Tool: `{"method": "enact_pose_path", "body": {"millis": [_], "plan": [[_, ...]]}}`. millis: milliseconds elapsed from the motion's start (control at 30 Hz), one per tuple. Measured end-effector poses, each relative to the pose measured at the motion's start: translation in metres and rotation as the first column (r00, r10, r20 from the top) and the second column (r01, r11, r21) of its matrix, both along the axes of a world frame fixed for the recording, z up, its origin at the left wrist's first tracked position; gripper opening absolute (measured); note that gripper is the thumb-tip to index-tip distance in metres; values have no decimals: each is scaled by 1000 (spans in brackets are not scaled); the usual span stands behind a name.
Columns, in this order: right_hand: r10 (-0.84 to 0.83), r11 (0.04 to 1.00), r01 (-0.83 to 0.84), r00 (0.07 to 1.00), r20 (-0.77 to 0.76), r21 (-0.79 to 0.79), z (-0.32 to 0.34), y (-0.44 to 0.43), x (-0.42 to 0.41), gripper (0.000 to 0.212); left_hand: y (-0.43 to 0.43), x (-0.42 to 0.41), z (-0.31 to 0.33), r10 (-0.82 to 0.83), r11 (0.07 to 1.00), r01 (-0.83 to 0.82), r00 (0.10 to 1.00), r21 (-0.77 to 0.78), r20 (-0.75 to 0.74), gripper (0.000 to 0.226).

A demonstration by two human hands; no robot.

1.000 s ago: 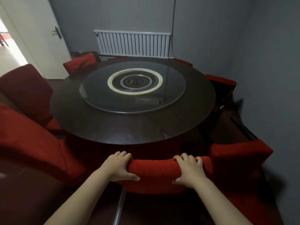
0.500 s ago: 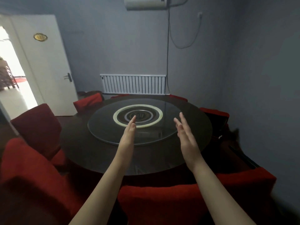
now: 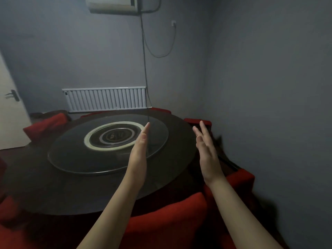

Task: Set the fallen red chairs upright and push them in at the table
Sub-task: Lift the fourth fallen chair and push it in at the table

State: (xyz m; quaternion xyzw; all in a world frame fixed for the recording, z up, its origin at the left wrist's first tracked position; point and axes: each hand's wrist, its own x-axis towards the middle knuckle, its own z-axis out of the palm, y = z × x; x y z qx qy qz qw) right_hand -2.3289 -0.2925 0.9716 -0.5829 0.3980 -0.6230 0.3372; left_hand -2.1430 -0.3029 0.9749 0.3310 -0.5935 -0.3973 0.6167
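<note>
Red cloth over padding covers the nearest chair (image 3: 161, 223), which stands upright with its backrest tucked against the near edge of the surface (image 3: 71, 194). A second chair (image 3: 240, 178) sits at the surface's right edge, and two more chairs (image 3: 46, 124) show at its far side. No fallen chair shows in this view.

Such a chair is probably a stiff frame under soft upholstery, fairly heavy and awkward rather than fragile. The fabric should give good friction. The top of the backrest, taken with both hands set wide, looks the surest place to hold.

The left hand (image 3: 139, 155) and right hand (image 3: 207, 155) hang above the near right part of the surface, forearms stretched forward. Their palms face each other, fingers straight, well apart. Each grip is slack and holds nothing. A glass turntable (image 3: 68, 159) lies at the surface's middle, and a radiator (image 3: 106, 99) lines the wall beyond it.
</note>
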Motion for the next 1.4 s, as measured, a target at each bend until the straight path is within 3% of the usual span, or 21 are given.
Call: {"method": "enact_pose_path", "body": {"millis": [133,233,333,400,500,833,1067,1267,1400], "plan": [[-115,993,115,993,0,-2,-2,9,-52,46,-9,-59,1,-107,994,107,994,1,-15,53],[-202,979,202,979,24,-10,-6,18,-100,48,-13,-112,1,-206,978,206,978,29,-14,53],[-287,957,289,956,55,-25,-10,29,-152,49,-11,-166,2,-272,960,271,962,70,10,22],[-343,937,347,936,82,-31,-12,40,-189,46,-7,-206,4,-350,933,350,937,82,-22,26],[-409,911,413,906,108,-18,-13,60,-244,48,-2,-267,0,-400,914,402,915,48,-42,51],[-658,751,655,729,188,85,-46,157,-420,49,43,-459,-50,-599,794,600,799,93,-42,41],[-797,603,773,569,203,199,-93,213,-483,42,64,-545,-93,-735,663,729,677,171,-34,45],[-860,510,790,476,184,340,-160,217,-506,51,51,-576,-154,-785,572,746,618,343,-36,39],[-888,459,769,420,188,446,-206,200,-508,62,27,-582,-192,-798,550,704,602,449,34,49]]}}
